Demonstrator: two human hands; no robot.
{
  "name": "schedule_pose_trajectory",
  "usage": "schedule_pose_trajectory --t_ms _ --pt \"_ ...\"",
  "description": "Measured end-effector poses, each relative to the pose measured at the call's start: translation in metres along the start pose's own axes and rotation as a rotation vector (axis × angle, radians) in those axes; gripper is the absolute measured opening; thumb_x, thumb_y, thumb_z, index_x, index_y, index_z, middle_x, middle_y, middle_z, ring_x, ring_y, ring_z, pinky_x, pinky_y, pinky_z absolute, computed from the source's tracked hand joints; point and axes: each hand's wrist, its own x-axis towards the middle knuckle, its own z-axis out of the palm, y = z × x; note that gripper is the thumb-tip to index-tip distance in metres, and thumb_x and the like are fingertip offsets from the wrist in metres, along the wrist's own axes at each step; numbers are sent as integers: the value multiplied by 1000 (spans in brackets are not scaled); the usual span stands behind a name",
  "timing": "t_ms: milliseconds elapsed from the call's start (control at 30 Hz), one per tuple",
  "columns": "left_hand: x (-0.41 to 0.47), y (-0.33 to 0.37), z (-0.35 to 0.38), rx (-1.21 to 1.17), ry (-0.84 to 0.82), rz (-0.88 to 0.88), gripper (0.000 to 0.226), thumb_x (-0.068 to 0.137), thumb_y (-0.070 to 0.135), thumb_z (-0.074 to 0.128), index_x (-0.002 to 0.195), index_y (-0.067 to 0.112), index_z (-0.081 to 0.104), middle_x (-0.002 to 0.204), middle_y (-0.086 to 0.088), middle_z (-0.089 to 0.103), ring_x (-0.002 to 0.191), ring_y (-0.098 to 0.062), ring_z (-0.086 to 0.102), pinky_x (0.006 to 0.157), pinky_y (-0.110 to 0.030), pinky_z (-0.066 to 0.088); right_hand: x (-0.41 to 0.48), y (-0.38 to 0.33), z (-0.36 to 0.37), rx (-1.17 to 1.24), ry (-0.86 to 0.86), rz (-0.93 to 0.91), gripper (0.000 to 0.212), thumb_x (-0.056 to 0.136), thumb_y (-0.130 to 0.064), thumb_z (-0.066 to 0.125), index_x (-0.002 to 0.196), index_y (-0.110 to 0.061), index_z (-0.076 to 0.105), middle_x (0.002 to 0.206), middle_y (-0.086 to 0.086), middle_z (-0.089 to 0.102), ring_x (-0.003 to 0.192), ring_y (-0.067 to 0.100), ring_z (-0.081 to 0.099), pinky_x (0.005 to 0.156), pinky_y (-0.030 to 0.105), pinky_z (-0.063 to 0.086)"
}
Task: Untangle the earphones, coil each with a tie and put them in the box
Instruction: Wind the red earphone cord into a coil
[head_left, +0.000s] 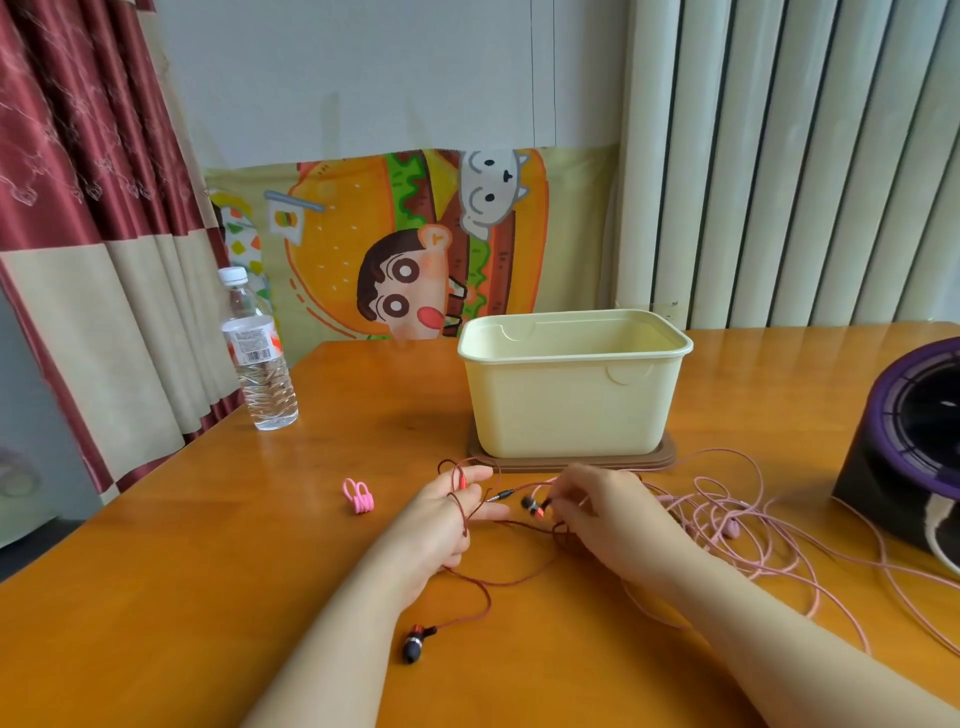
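Your desk (260, 571) carried the open box (571, 400) toward its far edge, standing on a brown lid (665, 460). A black and purple unit (893, 467) sat at the right edge, partly out of view. A bottle (262, 364) stood upright near the far left corner.

The pink earphones (727, 499) lay in loose tangled loops between the box and the right edge, behind your right hand (613, 519). The red earphones (498, 579) were spread in front of the box, near the middle of the desk, and you held them in both hands.

Your left hand (447, 514) had two fingers out straight with the red cord looped over them, and the lower fingers were curled in where the cord ran out. Your right hand pinched the cord beside one earbud (535, 506), with the plug (501, 495) between your hands. The other earbud (414, 644) lay loose toward the near edge.

Two pink ties (357, 496) lay together left of your left hand, apart from it.
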Motion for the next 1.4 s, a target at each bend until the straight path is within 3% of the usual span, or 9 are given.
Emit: schedule_pose_trajectory --t_ms 100,367,533,633,833,1033,1133,1267,1400 --pt "0 1 0 -20 50 28 26 103 19 34 120 27 52 112 -3 67 38 -4 25 40 -17 23 0 0 -7 201 97 110 11 92 -16 50 85 -22 56 81 -5 67 65 8 56 53 17 40" --pt "-2 14 -5 -134 350 366 27 102 21 39 105 41 56 121 9 63 45 -8 35 40 -15 31 -1 1 -9 20 -41 210 16 84 -22 57 68 -19 55 67 -5 55 61 8 47 51 21 34" --pt "-9 20 -5 -116 478 520 26 103 26 34 111 40 54 127 10 60 75 -42 46 62 -33 44 -2 1 -13 -65 -115 208 23 83 -29 58 62 -21 56 69 -2 59 70 17 53 59 27 40" --pt "-10 21 -3 -95 481 540 27 103 28 34 111 43 54 122 16 61 104 -54 45 89 -62 42 -2 5 -13 -143 -127 204 25 82 -37 61 62 -23 56 69 -5 60 72 18 56 63 30 44" --pt "-13 21 0 -80 474 582 27 102 29 33 113 46 52 120 18 60 111 -56 41 94 -67 35 -1 10 -14 -152 -167 114 3 87 -30 60 85 -31 58 78 -15 54 78 12 54 70 27 47" --pt "-16 24 1 -84 468 653 31 103 26 33 116 47 51 119 16 60 103 -56 41 90 -68 35 0 5 -17 -124 -166 153 29 99 -32 38 123 -24 51 108 4 65 94 22 57 73 30 42" --pt "-19 28 1 -65 436 723 29 102 28 34 118 44 52 119 15 60 91 -52 45 79 -60 43 1 8 -22 -153 -215 175 44 99 -33 38 141 -24 34 107 6 65 93 22 58 73 30 44" --pt "-22 47 -2 -144 383 775 28 103 22 34 116 35 55 109 14 63 53 -9 31 48 -19 30 3 9 -30 -22 -173 191 64 96 -37 45 149 -22 13 93 2 69 80 18 63 74 32 52" --pt "-27 78 -6 -149 336 810 28 103 20 32 114 30 55 103 11 61 52 -7 28 47 -16 26 6 10 -40 199 -49 230 47 98 -26 48 142 -20 35 76 6 70 42 9 55 46 20 44"
